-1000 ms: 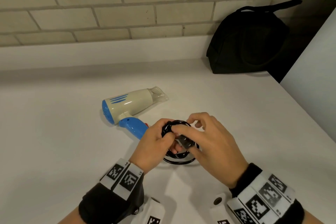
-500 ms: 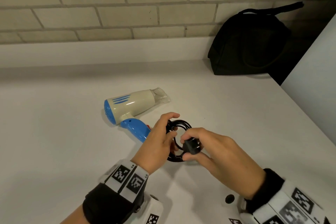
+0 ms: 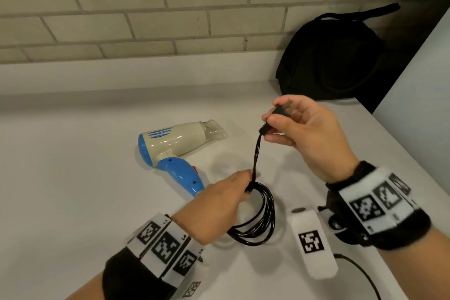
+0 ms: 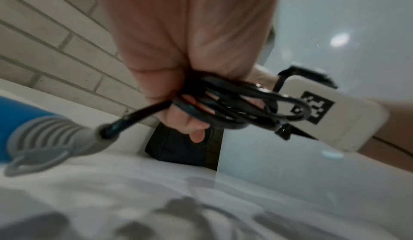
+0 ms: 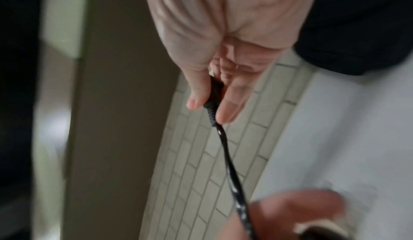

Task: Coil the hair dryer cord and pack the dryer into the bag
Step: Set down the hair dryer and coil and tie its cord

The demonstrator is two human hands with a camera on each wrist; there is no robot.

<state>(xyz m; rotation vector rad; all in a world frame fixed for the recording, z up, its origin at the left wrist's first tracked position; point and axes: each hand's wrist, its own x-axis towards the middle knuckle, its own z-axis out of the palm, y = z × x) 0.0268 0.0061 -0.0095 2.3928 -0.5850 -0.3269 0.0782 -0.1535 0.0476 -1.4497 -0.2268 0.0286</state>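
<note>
**Hands cinching the coiled cord, dryer waiting on the counter**

Left hand (image 3: pixel 219 204) is gripping the bundled loops of the black cord (image 3: pixel 261 217) just above the white counter (image 3: pixel 73 190), fingers curled round the top of the coil; the left wrist view is showing several turns gathered in the fist, with one strand running off to the grey strain relief at the foot of the dryer's blue handle. Holding the loops this way is probably keeping them from springing apart while the free end is being worked.

Right hand (image 3: pixel 299 129) is hovering higher and a little farther out, pinching the plug (image 3: pixel 280 111) between thumb and fingertips and drawing a taut stretch of cord up from the coil. Judging by that tension, the tail is being pulled tight around or through the bundle to lock it, so the coiling looks nearly done and the packing not yet begun.

Just beyond the left hand, the cream and blue hair dryer (image 3: pixel 177 143) is lying on its side, nozzle pointing right, tethered by its cord. Well past it, the black bag (image 3: pixel 336 56) is slumping in the far right corner against the brick wall (image 3: pixel 146 7); whether it is open is hard to tell. Nothing is lying between dryer and bag, though a pale panel (image 3: pixel 418 95) is crowding the right edge.
</note>
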